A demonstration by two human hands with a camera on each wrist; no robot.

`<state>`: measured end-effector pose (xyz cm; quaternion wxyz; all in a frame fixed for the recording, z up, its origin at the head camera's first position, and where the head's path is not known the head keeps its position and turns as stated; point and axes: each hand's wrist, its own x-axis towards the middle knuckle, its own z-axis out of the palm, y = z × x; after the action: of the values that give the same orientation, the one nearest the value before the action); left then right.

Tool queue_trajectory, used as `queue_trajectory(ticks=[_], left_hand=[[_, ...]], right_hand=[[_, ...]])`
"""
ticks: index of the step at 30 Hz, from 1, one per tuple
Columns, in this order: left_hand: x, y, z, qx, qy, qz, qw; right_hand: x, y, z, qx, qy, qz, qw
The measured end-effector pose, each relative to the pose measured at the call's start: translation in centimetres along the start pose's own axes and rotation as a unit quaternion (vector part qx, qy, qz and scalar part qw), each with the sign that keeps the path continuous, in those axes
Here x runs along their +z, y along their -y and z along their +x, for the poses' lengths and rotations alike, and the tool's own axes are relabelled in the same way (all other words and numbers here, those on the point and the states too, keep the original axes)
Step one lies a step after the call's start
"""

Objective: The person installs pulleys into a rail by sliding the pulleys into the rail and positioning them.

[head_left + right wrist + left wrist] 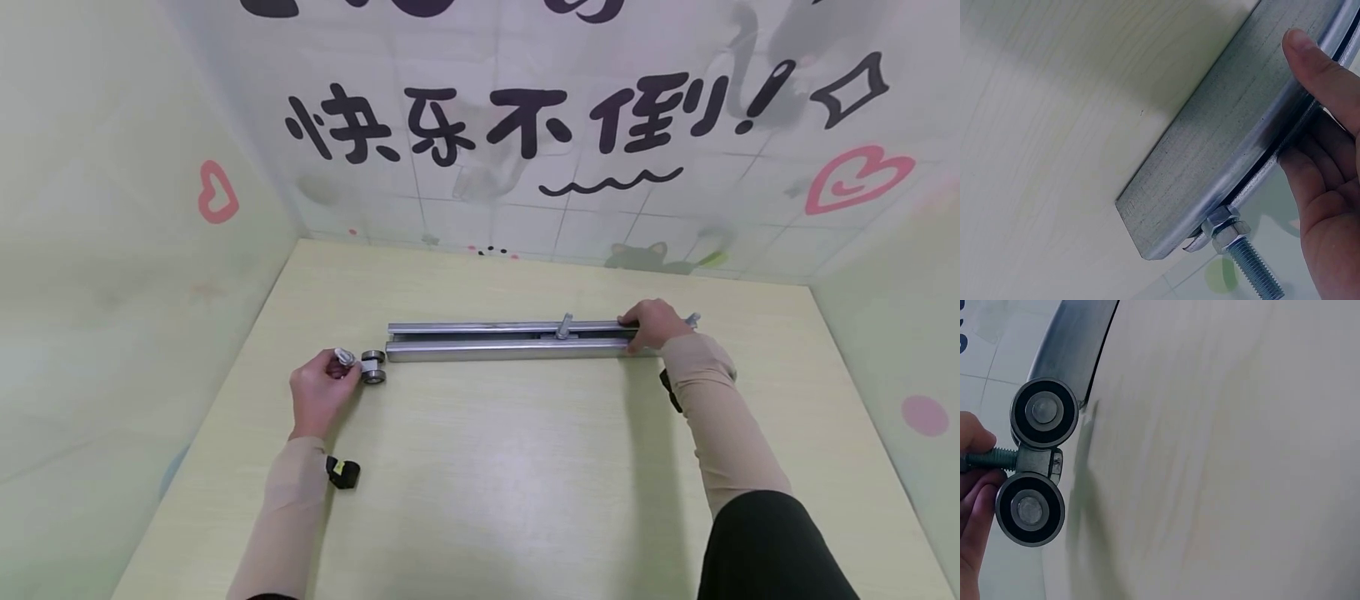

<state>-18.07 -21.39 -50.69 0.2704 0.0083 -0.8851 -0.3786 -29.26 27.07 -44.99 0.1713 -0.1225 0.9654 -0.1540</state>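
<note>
A long metal rail [510, 342] lies across the middle of the pale wooden desk [487, 500], running left to right. The right hand [651, 323] grips the rail's right end, thumb on the near face and fingers [1310, 181] curled over the top into the slot. From the right wrist view, a threaded bolt [1254, 272] with a nut sticks out of that end, just beside the palm. A second bolt [563, 325] stands up from the slot a little left of this hand.

The left hand [322, 392] sits just off the rail's left end, pinching a roller [372, 367] by its threaded stem [991, 459]. The roller has two black-rimmed wheels, one either side of a small metal body, and it sits close to the rail's open end; I cannot tell if it touches it.

Both arms wear tan sleeves, each with a black strap at the wrist. Walls with hearts and black lettering [510, 121] close in the desk.
</note>
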Motion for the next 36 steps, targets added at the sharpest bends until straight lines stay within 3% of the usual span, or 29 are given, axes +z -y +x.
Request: queue_trajectory(ticks=[18, 36], left_hand=[[1.0, 1.3, 2.5, -0.01, 0.005, 0.024, 0.9997], [2.2, 0.7, 3.9, -0.013, 0.014, 0.004, 0.9998]], right_hand=[[0.0, 0.2, 0.0, -0.003, -0.002, -0.002, 1.0], [-0.1, 0.1, 0.0, 0.004, 0.002, -0.001, 1.0]])
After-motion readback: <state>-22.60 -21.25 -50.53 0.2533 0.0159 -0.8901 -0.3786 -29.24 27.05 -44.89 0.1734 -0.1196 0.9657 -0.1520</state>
